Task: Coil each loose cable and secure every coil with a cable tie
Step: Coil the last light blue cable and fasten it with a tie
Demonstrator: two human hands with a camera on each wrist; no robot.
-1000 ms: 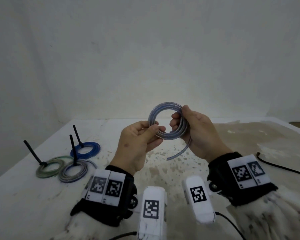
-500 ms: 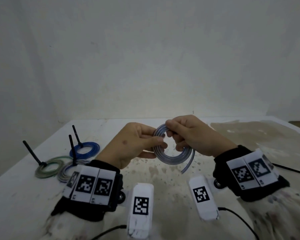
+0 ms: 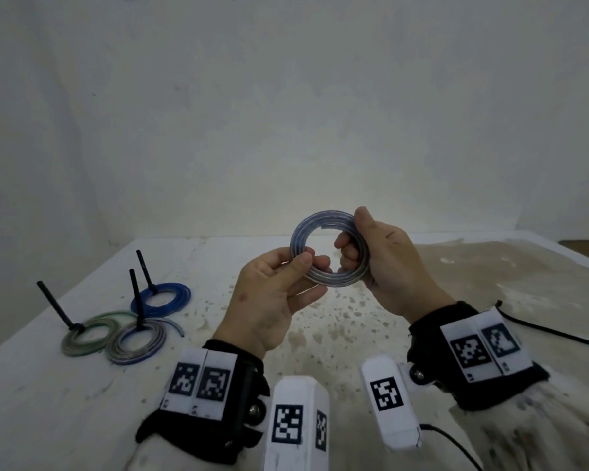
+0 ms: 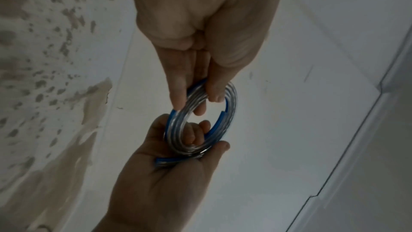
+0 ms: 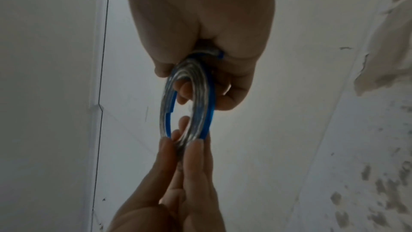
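Clear-and-blue cable coil [image 3: 329, 248], several turns, held upright in the air between both hands above the table [image 3: 422, 300]. Left hand [image 3: 272, 297]: thumb and fingers pinch the coil's near-left arc. Right hand [image 3: 385, 263]: fingers curled through the ring, thumb on top, gripping its right arc. Loose black cable tie [image 3: 544, 326] flat on the table, well right of the right fingers. Three tied coils [image 3: 126, 329], ties upright, well left of the left fingers.

Head view looks down from above; both close wrist views share the coil [image 3: 329, 248].
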